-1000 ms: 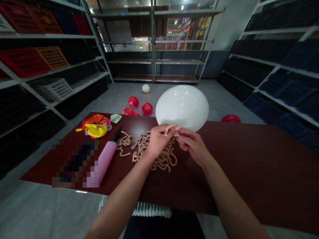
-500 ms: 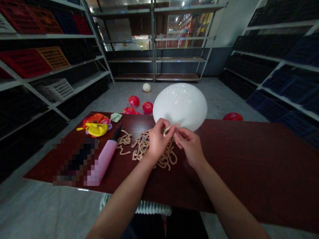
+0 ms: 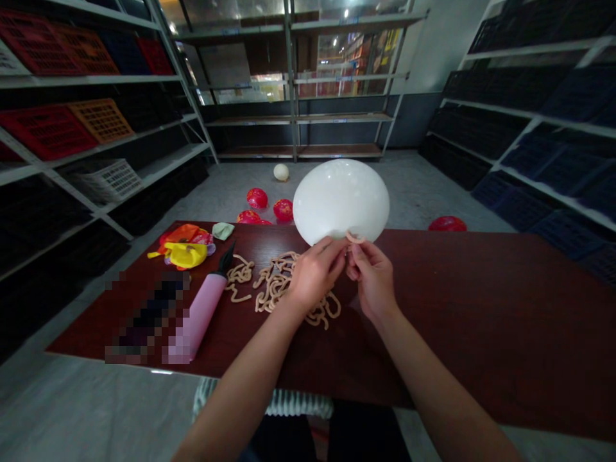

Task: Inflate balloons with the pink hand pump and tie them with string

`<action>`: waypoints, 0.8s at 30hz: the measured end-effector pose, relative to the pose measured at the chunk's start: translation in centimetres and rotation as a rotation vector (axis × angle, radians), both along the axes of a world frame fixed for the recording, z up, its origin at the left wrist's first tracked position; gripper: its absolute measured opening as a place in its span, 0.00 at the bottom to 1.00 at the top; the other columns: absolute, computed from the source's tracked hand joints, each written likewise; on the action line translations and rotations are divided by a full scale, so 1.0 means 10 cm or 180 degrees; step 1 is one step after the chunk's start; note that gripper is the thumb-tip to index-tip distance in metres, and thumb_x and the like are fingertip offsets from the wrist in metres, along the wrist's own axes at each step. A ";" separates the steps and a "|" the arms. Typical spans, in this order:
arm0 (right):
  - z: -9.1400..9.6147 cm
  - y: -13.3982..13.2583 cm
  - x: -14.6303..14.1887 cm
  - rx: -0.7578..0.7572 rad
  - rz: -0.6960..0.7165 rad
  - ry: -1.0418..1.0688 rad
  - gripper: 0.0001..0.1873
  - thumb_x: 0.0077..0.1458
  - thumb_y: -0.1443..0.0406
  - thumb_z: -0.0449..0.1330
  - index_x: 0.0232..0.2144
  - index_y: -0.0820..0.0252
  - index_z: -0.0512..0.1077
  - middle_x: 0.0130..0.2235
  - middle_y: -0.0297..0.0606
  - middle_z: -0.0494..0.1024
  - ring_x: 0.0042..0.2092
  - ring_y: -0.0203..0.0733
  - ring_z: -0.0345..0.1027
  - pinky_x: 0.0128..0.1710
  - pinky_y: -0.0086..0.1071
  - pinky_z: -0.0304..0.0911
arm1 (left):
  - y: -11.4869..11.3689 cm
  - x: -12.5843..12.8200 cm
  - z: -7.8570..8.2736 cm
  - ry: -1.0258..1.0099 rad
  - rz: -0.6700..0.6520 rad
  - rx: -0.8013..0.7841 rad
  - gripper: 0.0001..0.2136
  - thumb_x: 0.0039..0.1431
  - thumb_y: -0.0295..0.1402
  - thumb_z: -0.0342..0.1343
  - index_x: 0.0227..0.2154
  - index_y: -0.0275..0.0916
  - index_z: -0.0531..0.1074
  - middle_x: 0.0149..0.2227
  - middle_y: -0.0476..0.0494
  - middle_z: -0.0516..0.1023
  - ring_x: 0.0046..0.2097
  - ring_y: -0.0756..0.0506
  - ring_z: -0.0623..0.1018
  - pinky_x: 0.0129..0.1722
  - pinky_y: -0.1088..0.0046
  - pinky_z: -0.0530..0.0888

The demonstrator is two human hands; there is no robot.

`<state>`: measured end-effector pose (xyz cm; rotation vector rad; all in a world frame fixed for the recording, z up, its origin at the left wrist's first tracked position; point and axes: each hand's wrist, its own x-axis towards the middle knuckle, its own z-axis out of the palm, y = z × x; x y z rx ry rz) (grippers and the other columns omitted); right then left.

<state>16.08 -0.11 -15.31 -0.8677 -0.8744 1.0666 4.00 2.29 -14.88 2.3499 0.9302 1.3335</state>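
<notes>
A large inflated white balloon (image 3: 341, 200) stands above the table's far edge, its lower end at my fingertips. My left hand (image 3: 318, 269) is closed at that lower end; its fingers hide the balloon's neck. My right hand (image 3: 373, 277) pinches a short piece of tan cord-like strand (image 3: 355, 238) between thumb and fingers, against the left fingertips. Whether the strand is looped around the neck is hidden. Beneath my hands lies a tangled heap of similar tan strands (image 3: 275, 289), with a smaller bunch (image 3: 240, 273) to its left.
On the dark red-brown table (image 3: 481, 308) lie a pink hand pump (image 3: 209, 308) with black nozzle, a blurred dark object (image 3: 154, 314), limp yellow (image 3: 185, 255) and orange balloons, and a pale green one (image 3: 222, 230). Red balloons (image 3: 257, 197) rest on the floor. Crate shelves (image 3: 96, 80) flank the room.
My right hand has risen slightly, and the tan strand now shows at its fingertips instead of at the left hand's. My left hand has turned over, knuckles up. The balloon shifted slightly left.
</notes>
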 end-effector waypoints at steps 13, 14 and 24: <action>-0.09 0.01 0.10 0.0338 -0.0916 -0.2336 0.12 0.61 0.53 0.55 0.36 0.54 0.71 0.31 0.35 0.75 0.31 0.38 0.67 0.32 0.33 0.61 | 0.04 0.02 0.00 0.0223 0.0481 -0.0241 0.07 0.69 0.33 0.45 0.42 0.38 0.67 0.42 0.39 0.74 0.44 0.43 0.75 0.45 0.66 0.72; -0.09 0.01 0.11 0.0432 -0.0997 -0.2545 0.12 0.61 0.54 0.55 0.36 0.53 0.72 0.34 0.37 0.78 0.34 0.40 0.69 0.36 0.34 0.63 | 0.05 0.02 0.00 0.0199 0.0464 -0.0348 0.07 0.69 0.33 0.45 0.41 0.38 0.67 0.42 0.39 0.73 0.44 0.43 0.75 0.45 0.65 0.72; -0.14 0.02 0.22 0.0954 -0.1095 -0.3609 0.12 0.65 0.59 0.51 0.41 0.52 0.74 0.41 0.40 0.81 0.42 0.43 0.75 0.43 0.36 0.64 | 0.01 0.05 0.01 -0.0149 0.0341 -0.0611 0.06 0.69 0.31 0.43 0.39 0.38 0.64 0.42 0.37 0.71 0.43 0.43 0.72 0.45 0.63 0.70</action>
